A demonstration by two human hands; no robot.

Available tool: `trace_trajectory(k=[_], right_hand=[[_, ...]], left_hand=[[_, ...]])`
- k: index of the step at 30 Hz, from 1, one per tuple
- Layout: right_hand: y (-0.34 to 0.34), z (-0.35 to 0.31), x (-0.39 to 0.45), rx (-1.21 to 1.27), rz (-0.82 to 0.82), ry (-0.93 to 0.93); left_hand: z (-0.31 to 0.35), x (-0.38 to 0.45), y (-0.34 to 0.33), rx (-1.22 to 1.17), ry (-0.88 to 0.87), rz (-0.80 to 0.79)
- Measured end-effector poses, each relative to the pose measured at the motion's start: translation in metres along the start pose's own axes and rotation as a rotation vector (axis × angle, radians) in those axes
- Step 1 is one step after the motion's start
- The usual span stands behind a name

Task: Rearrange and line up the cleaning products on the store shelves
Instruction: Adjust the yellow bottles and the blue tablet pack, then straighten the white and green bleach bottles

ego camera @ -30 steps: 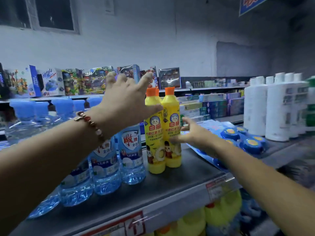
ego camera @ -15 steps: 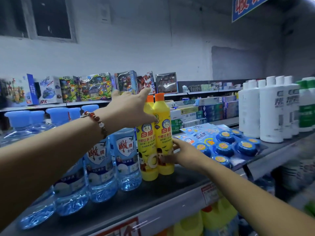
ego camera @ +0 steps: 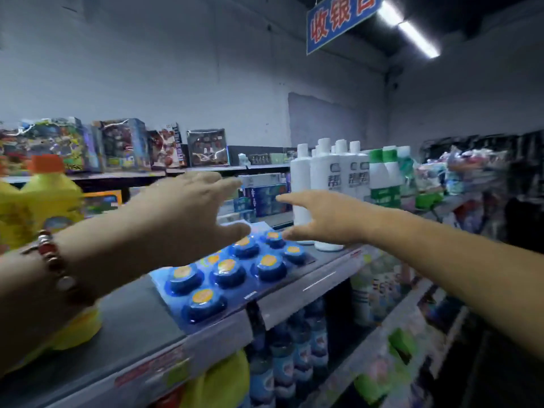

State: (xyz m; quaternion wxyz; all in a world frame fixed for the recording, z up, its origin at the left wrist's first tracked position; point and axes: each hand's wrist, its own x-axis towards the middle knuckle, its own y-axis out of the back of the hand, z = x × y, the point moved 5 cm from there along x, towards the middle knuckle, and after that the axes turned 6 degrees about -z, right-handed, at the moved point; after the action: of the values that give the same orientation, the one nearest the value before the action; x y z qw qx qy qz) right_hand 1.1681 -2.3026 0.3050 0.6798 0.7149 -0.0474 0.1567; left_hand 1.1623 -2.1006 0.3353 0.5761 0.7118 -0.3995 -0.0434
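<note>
Blue tablet pack beneath spread, empty fingers.

Grey wall – blue hanging sign – ceiling tube light lit.

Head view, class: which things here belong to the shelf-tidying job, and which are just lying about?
Job: left hand; right hand; blue blister pack; white bottles; yellow bottle.
Lying about: toy boxes; hanging blue sign.
</note>
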Motion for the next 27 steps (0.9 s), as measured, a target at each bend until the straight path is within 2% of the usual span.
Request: trace_trajectory(k=[3,6,9,14,21,27], right_hand=[[0.012,0.098,-0.020,-0.092,-0.059,-0.055],[0.029,0.177,-0.027,-0.115,-0.092,-0.112],[0.057,0.228,-0.005,-0.056,-0.054,-0.100],[0.093,0.282,0.060,0.157,0.105,-0.019],[0.058,0.345,0.133,0.170,0.068,0.137],[0.061,0.369,0.164,0.379,0.008,0.332]], left_hand=[[0.075,0.073,-0.033,-0.063,0.011,-0.206],[0.126,0.132,-0.048,-0.152,0.081,-0.268],[0.152,0.173,-0.063,-0.282,0.188,-0.221],[0.169,0.210,-0.103,-0.458,0.334,-0.232],[0.159,0.244,-0.157,-0.817,0.414,-0.090],[0.172,0.251,-0.167,-0.965,0.443,-0.045]])
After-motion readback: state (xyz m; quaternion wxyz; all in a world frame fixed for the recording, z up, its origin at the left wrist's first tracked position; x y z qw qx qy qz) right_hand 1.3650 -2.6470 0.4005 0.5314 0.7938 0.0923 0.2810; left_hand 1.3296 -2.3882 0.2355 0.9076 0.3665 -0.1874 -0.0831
